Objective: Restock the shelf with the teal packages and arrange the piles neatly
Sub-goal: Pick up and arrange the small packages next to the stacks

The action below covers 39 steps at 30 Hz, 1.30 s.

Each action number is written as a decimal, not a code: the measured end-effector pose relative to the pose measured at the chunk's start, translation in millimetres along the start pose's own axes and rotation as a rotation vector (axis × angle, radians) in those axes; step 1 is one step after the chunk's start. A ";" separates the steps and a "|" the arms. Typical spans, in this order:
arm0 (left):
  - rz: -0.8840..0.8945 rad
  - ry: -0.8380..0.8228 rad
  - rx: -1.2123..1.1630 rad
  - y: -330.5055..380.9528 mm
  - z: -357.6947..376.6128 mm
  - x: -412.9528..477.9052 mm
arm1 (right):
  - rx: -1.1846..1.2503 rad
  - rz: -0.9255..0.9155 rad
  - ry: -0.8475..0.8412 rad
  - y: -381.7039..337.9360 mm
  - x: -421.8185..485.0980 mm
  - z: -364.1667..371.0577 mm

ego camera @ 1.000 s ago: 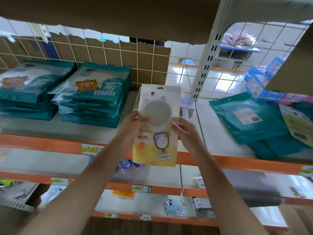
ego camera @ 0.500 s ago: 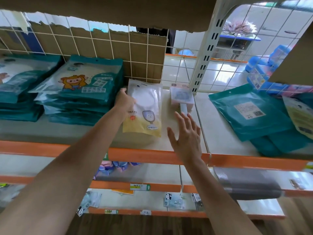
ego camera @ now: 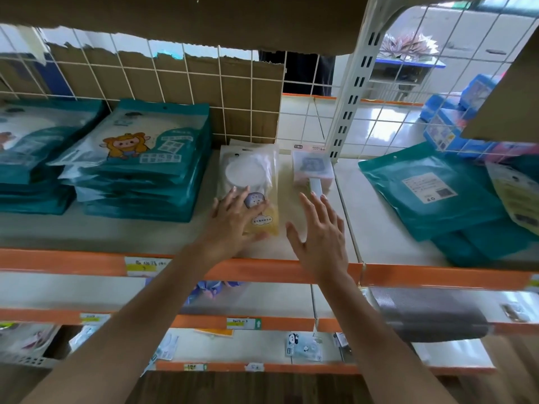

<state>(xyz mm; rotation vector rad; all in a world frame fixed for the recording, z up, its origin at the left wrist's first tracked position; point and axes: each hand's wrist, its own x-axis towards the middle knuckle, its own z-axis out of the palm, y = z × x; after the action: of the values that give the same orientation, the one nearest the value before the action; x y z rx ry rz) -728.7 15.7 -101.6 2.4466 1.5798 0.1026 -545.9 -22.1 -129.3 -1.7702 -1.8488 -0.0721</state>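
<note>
Change: mirror packet I held up now lies on shelf | left grip spread flat on it | right grip spread, empty | teal packages still need squaring, I judge.

The left forearm and right forearm were bare along their visible length; the left hand and right hand were bare too.
</note>
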 end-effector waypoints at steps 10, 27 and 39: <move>0.155 -0.060 0.140 -21.0 0.3 22.3 | 0.013 0.020 -0.012 -1.1 -0.6 -0.6; 0.190 -0.061 0.048 -32.1 -7.7 49.5 | 0.000 0.030 -0.025 -1.1 -0.3 0.2; 0.205 0.340 0.030 1.0 -9.3 27.2 | 0.028 0.062 0.006 -4.8 -1.6 -8.2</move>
<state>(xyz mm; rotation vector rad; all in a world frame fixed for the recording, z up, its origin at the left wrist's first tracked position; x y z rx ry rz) -718.2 41.3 -94.1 2.7206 1.4492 0.5603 -547.5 -27.5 -121.5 -1.8042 -1.7811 -0.0271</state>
